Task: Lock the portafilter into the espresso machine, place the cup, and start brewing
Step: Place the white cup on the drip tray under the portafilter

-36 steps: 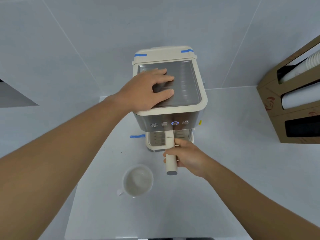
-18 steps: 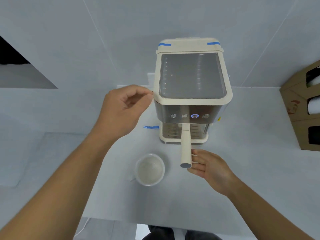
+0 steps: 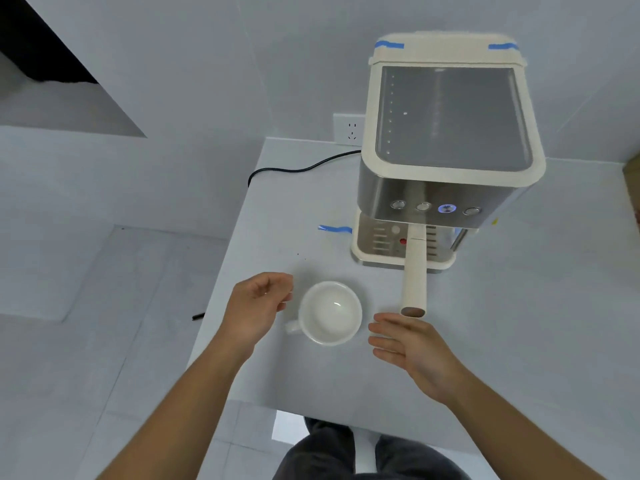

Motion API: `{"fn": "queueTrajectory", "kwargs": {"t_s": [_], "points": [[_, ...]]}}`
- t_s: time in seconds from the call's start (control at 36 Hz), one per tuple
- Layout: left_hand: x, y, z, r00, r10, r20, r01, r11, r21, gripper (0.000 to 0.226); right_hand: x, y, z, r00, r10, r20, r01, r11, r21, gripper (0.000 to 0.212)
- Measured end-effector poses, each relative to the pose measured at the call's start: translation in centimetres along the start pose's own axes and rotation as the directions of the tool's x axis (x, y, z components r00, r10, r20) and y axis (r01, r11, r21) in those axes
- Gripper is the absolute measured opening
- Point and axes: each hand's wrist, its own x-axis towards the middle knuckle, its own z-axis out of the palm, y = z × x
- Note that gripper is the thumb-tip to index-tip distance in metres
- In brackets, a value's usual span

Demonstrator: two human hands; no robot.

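Note:
A cream and steel espresso machine [image 3: 450,161] stands at the back right of the white table [image 3: 519,323]; one of its front buttons glows blue. The portafilter's cream handle [image 3: 415,271] sticks straight out toward me from under the button panel. An empty white cup [image 3: 330,312] sits on the table in front of the machine, to the left of the handle. My left hand [image 3: 256,308] hovers just left of the cup by its small handle, fingers loosely curled, holding nothing. My right hand [image 3: 414,348] is open just right of the cup, below the handle's end, touching neither.
A black power cord [image 3: 298,168] runs from the machine toward the wall socket [image 3: 349,129]. A strip of blue tape [image 3: 334,229] lies left of the machine's base. The table's left edge drops to a grey floor, where a small dark object [image 3: 198,316] lies.
My left hand came off the machine's top and dropped down beside the cup. My right hand let go of the portafilter handle and drew back toward me. The view shifted left.

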Motion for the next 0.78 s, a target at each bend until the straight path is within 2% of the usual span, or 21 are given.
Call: {"fn": "queueTrajectory", "kwargs": {"t_s": [0.22, 0.5, 0.78], "points": [[-0.1, -5.0, -0.7, 0.987, -0.15, 0.061, 0.146, 0.987, 0.061, 0.009, 0.1, 1.0, 2.6, 0.999, -0.03, -0.012, 0.03, 0.999, -0.04, 0.021], [-0.6, -6.3, 0.3, 0.962, -0.121, 0.245, 0.108, 0.992, 0.066, 0.022, 1.0, 1.8, 3.7, 0.998, -0.055, 0.0, 0.055, 0.997, 0.059, 0.021], [-0.8, -6.8, 0.7, 0.953, -0.144, 0.266, 0.181, 0.976, -0.121, 0.023, 1.1, 2.0, 3.7, 0.994, -0.111, 0.018, 0.109, 0.989, 0.101, 0.023]]}}
